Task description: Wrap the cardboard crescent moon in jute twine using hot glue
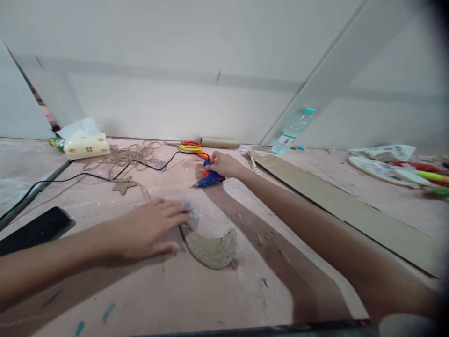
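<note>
My right hand (pixel 224 164) reaches far across the table and closes around a blue glue gun (pixel 209 179) that rests on the surface. Its black cord (pixel 105 178) trails off to the left. My left hand (pixel 150 228) lies flat with fingers spread, pressing on the left end of a crescent-shaped piece wrapped in jute twine (pixel 210 245). A small cardboard star (pixel 123 185) lies behind the left hand, beside a loose tangle of twine (pixel 129 154).
A black phone (pixel 33 230) lies at the left. A tissue pack (pixel 84 140), red and yellow scissors (pixel 189 146), a cardboard tube (pixel 220 142) and a plastic bottle (pixel 293 131) line the back wall. A long cardboard strip (pixel 351 210) runs along the right, with craft items (pixel 396 168) beyond.
</note>
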The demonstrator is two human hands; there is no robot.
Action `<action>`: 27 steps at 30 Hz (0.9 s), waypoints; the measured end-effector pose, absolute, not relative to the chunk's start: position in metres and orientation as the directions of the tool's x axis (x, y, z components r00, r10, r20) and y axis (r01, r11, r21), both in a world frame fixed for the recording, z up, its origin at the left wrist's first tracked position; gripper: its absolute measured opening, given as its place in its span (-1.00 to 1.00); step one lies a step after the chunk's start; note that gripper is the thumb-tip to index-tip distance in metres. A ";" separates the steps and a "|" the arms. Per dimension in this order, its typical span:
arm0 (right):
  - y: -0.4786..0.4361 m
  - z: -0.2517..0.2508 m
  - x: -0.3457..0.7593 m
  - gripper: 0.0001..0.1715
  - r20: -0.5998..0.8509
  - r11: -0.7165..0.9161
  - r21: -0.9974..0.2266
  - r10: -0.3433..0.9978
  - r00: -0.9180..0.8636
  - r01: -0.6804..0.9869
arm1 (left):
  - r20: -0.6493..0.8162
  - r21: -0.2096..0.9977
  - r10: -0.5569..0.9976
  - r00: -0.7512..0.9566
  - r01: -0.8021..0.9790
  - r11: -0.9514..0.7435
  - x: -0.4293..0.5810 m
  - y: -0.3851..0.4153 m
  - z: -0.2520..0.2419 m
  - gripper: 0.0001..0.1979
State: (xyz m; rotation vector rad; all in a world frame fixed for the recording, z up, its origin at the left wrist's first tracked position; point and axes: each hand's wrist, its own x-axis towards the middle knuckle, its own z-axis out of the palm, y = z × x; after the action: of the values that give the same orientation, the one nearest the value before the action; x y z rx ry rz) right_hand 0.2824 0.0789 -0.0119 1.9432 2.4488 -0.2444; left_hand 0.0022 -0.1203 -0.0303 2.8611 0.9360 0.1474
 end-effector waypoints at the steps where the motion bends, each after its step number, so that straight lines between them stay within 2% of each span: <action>1: 0.078 -0.013 0.283 -0.50 -0.080 0.238 -0.120 0.965 -0.249 0.964 | 0.038 0.174 0.559 0.828 0.545 -0.820 0.009 -0.132 -0.032 -0.35; 3: 0.076 -0.014 0.289 -0.52 -0.042 0.285 -0.124 0.955 -0.292 0.950 | 0.028 0.214 0.530 0.848 0.512 -0.832 0.018 -0.150 -0.033 -0.38; 6: 0.068 -0.015 0.302 -0.54 0.017 0.379 -0.133 0.925 -0.380 0.916 | 0.073 0.306 0.517 0.853 0.474 -0.826 0.022 -0.165 -0.034 -0.69; 8: 0.063 -0.015 0.311 -0.53 0.042 0.468 -0.147 0.883 -0.467 0.872 | 0.112 0.352 0.507 0.854 0.443 -0.825 0.021 -0.169 -0.035 -0.77; 12: 0.059 -0.013 0.327 -0.59 0.020 0.649 -0.206 0.751 -0.660 0.732 | 0.135 0.365 0.470 0.872 0.397 -0.842 0.013 -0.165 -0.035 -0.80; 16: 0.062 -0.010 0.339 -0.32 0.008 0.731 -0.271 0.652 -0.758 0.626 | 0.111 0.321 0.475 0.873 0.420 -0.849 0.002 -0.154 -0.022 -0.78; 19: 0.062 -0.010 0.344 -0.28 0.025 0.747 -0.291 0.631 -0.775 0.598 | 0.086 0.338 0.513 0.854 0.459 -0.822 -0.002 -0.148 -0.015 -0.68; 22: 0.060 -0.009 0.345 -0.27 0.025 0.748 -0.300 0.627 -0.779 0.592 | 0.135 0.274 0.478 0.868 0.431 -0.860 0.001 -0.147 -0.022 -0.58; 26: 0.052 -0.006 0.343 -0.29 -0.022 0.740 -0.318 0.619 -0.785 0.593 | 0.292 0.062 0.342 0.893 0.340 -0.939 0.002 -0.142 -0.041 -0.75; 27: 0.049 -0.005 0.343 -0.28 -0.035 0.736 -0.319 0.621 -0.783 0.597 | 0.347 0.055 0.334 0.876 0.336 -0.940 0.001 -0.141 -0.044 -0.76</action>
State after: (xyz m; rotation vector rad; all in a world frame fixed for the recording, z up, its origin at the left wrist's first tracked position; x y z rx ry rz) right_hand 0.3433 0.0489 -0.0054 1.0523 2.9956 -0.5103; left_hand 0.0009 -0.1407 -0.0441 3.0499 0.5448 0.5622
